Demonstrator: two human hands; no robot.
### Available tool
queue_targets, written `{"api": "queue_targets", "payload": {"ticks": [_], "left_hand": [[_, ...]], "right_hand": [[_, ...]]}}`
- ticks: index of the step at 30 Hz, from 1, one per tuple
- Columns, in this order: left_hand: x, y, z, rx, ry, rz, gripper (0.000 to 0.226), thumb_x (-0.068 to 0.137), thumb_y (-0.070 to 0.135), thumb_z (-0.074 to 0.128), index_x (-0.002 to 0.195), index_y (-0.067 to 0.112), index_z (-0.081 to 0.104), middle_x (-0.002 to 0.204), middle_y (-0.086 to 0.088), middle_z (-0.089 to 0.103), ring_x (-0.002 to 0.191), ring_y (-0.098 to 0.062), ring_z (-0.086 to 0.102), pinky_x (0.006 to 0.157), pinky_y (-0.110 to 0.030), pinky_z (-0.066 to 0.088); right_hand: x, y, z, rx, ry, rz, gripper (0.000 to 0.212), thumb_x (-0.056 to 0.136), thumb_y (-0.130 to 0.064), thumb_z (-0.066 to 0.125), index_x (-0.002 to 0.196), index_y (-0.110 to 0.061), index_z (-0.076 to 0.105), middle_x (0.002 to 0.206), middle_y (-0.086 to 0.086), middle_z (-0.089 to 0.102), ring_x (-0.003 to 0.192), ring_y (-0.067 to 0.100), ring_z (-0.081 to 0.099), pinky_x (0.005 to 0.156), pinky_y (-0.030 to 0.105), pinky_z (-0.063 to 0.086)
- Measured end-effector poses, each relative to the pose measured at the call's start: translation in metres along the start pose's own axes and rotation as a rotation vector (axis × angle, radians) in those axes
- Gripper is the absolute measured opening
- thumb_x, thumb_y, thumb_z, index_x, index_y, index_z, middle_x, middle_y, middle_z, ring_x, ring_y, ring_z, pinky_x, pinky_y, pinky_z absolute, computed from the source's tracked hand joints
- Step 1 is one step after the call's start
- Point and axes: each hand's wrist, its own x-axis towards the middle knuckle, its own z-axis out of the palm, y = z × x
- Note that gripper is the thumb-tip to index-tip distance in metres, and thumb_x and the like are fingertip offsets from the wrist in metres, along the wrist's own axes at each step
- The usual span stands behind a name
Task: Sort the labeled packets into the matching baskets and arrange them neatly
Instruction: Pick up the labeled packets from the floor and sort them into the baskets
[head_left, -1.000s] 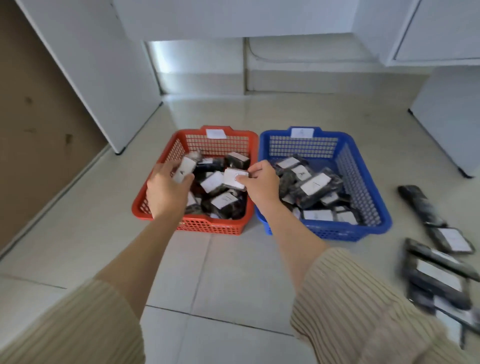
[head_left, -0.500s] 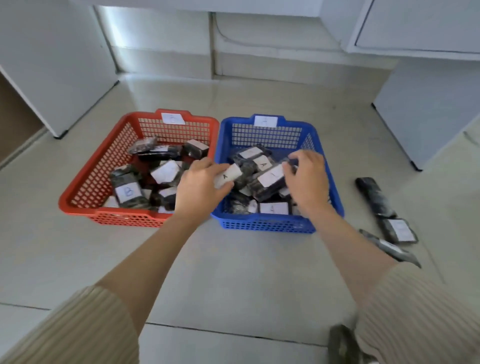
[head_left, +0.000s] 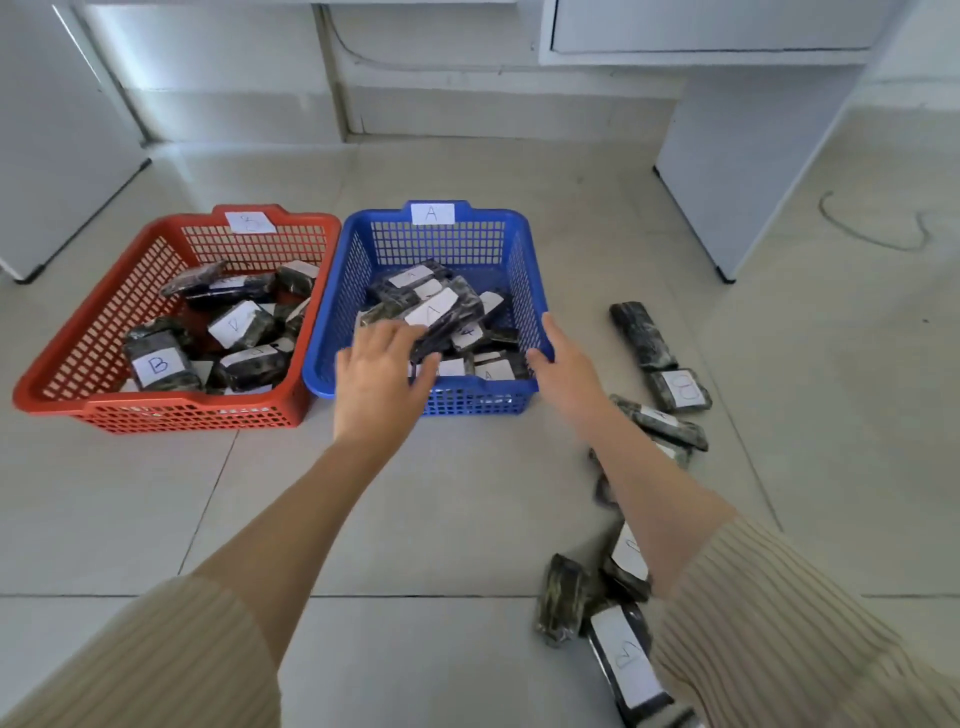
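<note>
1. Stretching across the whole view is a pale grey tiled floor (head_left: 467, 519) with thin grout lines; white cabinet panels (head_left: 57, 156) are closing it in at left, back and right, and a thin cable (head_left: 340, 47) is running down the back wall.
2. A curved dark mark (head_left: 878, 234) is showing on the floor at far right; I cannot tell whether it is a cord or a scuff.
3. A red basket (head_left: 260, 244) and a blue basket (head_left: 441, 249) are standing side by side, walls touching. The blue one is carrying an "A" tag (head_left: 432, 213); the red one's tag (head_left: 249, 222) is blurring out.
4. Dark wrapped packets are lying piled in both: a "B" packet (head_left: 158, 366) near the red basket's front, an "A" packet (head_left: 434, 312) on top of the blue pile.
5. Loose packets (head_left: 643, 335) are lying in a ragged line on the floor right of the blue basket, running back toward the person.
6. The left hand (head_left: 382, 374) is hovering over the blue basket's near-left corner, fingers loosely spread, gripping nothing; contact with the pile is unclear.
7. The right hand (head_left: 563, 366) is reaching to the near-right corner, fingers straight along the wall, holding nothing.
8. The right forearm and its beige ribbed sleeve (head_left: 779, 623) are crossing in front of the loose packets, hiding several.
</note>
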Motion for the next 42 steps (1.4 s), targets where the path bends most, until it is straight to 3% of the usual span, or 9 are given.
{"api": "queue_targets", "payload": {"ticks": [3,9,13,17,22,26,31,39,42], "left_hand": [[-0.016,0.041,0.021,-0.147,-0.036,0.193,0.030,0.088,0.033,0.050,0.097,0.009,0.065,0.091,-0.005,0.061,0.089,-0.026,0.054,0.074,-0.037,0.046],[-0.037,0.113,0.078,-0.257,-0.152,0.518,0.021,0.088,0.024,0.054,0.092,0.008,0.067,0.089,-0.005,0.061,0.084,-0.023,0.055,0.070,-0.034,0.046],[-0.033,0.138,0.103,-0.236,-0.612,0.074,0.047,0.091,0.042,0.054,0.127,0.012,0.053,0.120,-0.005,0.053,0.112,-0.022,0.051,0.092,-0.031,0.041],[-0.018,0.155,0.116,-0.371,-0.744,-0.259,0.064,0.077,0.046,0.072,0.125,0.010,0.051,0.117,-0.005,0.053,0.109,-0.022,0.052,0.091,-0.032,0.044],[-0.006,0.160,0.108,-0.754,-0.964,-0.687,0.043,0.068,0.014,0.084,0.102,-0.001,0.063,0.089,-0.002,0.065,0.073,-0.010,0.057,0.048,-0.013,0.040],[-0.009,0.149,0.095,-0.764,-0.857,-0.689,0.034,0.068,0.017,0.083,0.094,0.007,0.065,0.091,-0.006,0.068,0.072,-0.011,0.060,0.055,-0.019,0.042],[-0.001,0.133,0.059,-0.645,-0.699,-0.471,0.035,0.068,0.027,0.083,0.092,0.015,0.061,0.091,-0.002,0.065,0.083,-0.014,0.062,0.067,-0.021,0.049],[0.030,0.107,-0.005,-0.825,-0.351,-0.502,0.030,0.069,0.021,0.083,0.089,0.013,0.063,0.086,-0.002,0.070,0.081,-0.016,0.068,0.075,-0.028,0.057],[0.041,0.071,-0.027,-0.815,-0.131,-0.581,0.035,0.070,0.028,0.081,0.096,0.012,0.064,0.086,0.004,0.068,0.080,-0.013,0.066,0.076,-0.028,0.056]], "right_hand": [[0.000,0.021,-0.027,0.103,0.029,0.000,0.041,0.095,-0.019,0.053,0.136,-0.015,0.049,0.134,0.006,0.055,0.121,0.017,0.053,0.099,0.022,0.035],[-0.009,0.098,-0.098,-0.336,0.057,0.109,0.036,0.081,-0.027,0.069,0.115,-0.017,0.063,0.117,0.001,0.062,0.106,0.021,0.057,0.094,0.028,0.042],[-0.013,0.124,-0.113,-0.321,-0.026,0.173,0.037,0.070,-0.039,0.077,0.103,-0.025,0.068,0.119,0.002,0.053,0.113,0.023,0.052,0.099,0.042,0.042],[-0.014,0.132,-0.115,-0.252,-0.065,0.136,0.046,0.075,-0.026,0.078,0.117,-0.013,0.066,0.110,0.003,0.046,0.098,0.016,0.049,0.085,0.022,0.038],[-0.013,0.135,-0.117,-0.256,-0.111,0.169,0.050,0.080,-0.030,0.074,0.125,-0.011,0.062,0.123,0.006,0.046,0.109,0.019,0.047,0.093,0.022,0.035],[-0.015,0.132,-0.113,-0.259,-0.076,0.191,0.044,0.083,-0.023,0.072,0.124,-0.009,0.062,0.122,0.007,0.051,0.094,0.011,0.048,0.081,0.016,0.034],[-0.019,0.122,-0.105,-0.182,-0.061,0.291,0.033,0.082,-0.015,0.071,0.111,-0.010,0.056,0.103,0.007,0.056,0.075,0.016,0.052,0.056,0.023,0.037],[-0.019,0.056,-0.101,0.362,0.240,0.313,0.022,0.085,-0.003,0.063,0.102,-0.009,0.052,0.095,0.012,0.059,0.062,0.013,0.053,0.049,0.019,0.045],[-0.009,0.010,-0.075,0.496,0.305,0.213,0.031,0.083,0.002,0.060,0.112,-0.008,0.054,0.106,0.015,0.061,0.078,0.021,0.059,0.071,0.031,0.051]]}}
